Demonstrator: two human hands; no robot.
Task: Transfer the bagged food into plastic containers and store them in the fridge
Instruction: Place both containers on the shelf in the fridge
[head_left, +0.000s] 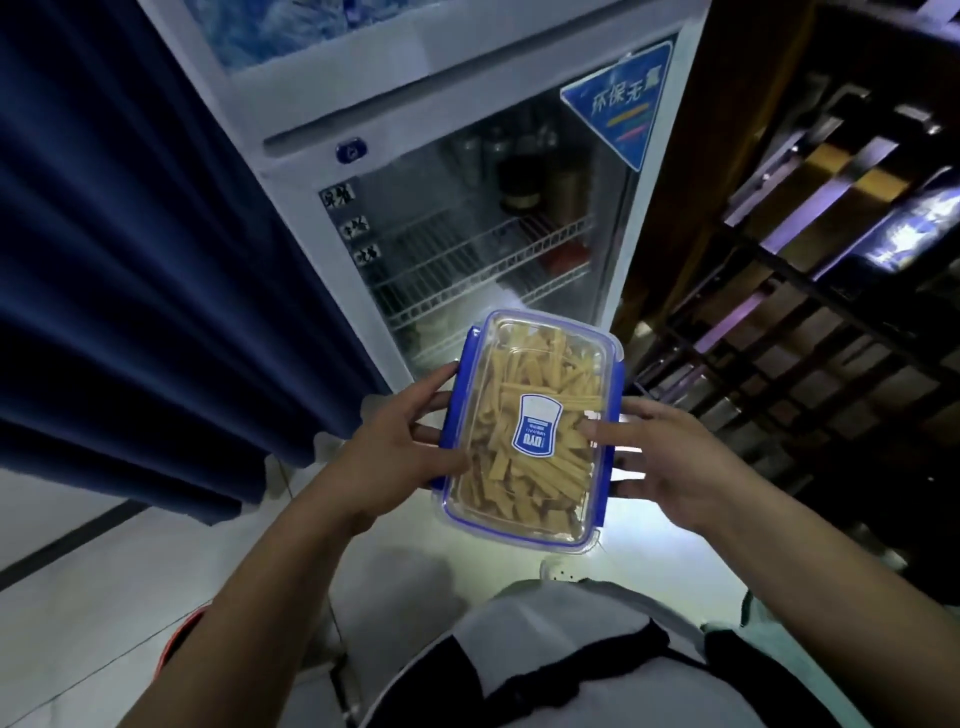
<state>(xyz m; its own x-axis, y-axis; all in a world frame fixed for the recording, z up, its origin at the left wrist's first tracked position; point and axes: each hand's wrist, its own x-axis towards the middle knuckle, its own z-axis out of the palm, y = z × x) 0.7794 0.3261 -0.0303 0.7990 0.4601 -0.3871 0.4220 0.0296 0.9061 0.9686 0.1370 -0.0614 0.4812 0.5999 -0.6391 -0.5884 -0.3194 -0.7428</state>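
Both hands are gripping a lidded plastic container (530, 428) of pale yellow food strips (524, 467), left hand (395, 457) and right hand (670, 467) fingers pressing its long sides, level before the glass-doored fridge (467, 218).

I hold the container (530, 426) out in front of me, level, between my two hands: the left hand (400, 447) grips its left long side, and the right hand (670, 462) takes its right long side, thumb lying on the lid. The food strips (524, 467) lie inside it, under the lid. Straight beyond the container stands the fridge (467, 208), its glass door shut. Wire shelves (483, 260) are stacked inside, with bottles (519, 176) standing on the upper one toward the back right. A curtain (130, 234) hangs just left of the fridge, and a rack (810, 260) stands to its right. The floor (93, 597) lies beneath my arms.
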